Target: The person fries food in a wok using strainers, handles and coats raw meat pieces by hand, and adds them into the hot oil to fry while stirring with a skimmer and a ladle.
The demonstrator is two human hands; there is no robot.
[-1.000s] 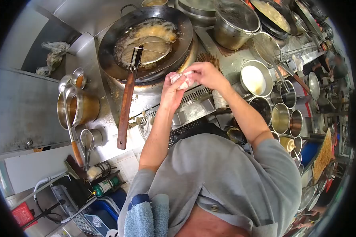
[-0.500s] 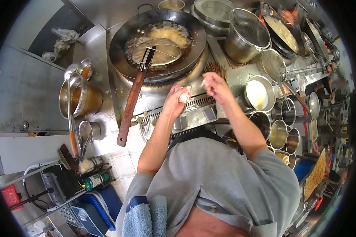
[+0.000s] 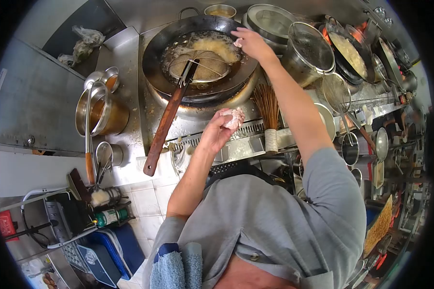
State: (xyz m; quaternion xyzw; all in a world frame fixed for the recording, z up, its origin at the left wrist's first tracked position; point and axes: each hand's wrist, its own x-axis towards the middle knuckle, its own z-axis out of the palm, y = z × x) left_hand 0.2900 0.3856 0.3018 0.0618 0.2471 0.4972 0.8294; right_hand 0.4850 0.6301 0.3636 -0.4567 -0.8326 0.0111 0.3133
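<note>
My left hand point(image 3: 215, 136) grips a pale lump point(image 3: 235, 118) short of the wok point(image 3: 154, 57), likely avoiding heat; my right hand point(image 3: 253, 43) pinches a small piece point(image 3: 238, 43) above its edge.

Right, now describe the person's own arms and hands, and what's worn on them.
Plain grey, short fabric sleeves cover the upper arms; both forearms are bare. The person's ungloved left hand and ungloved right hand have no watch or bracelet visible at the wrist. No ring can be made out on the fingers, though some are hidden.
</note>
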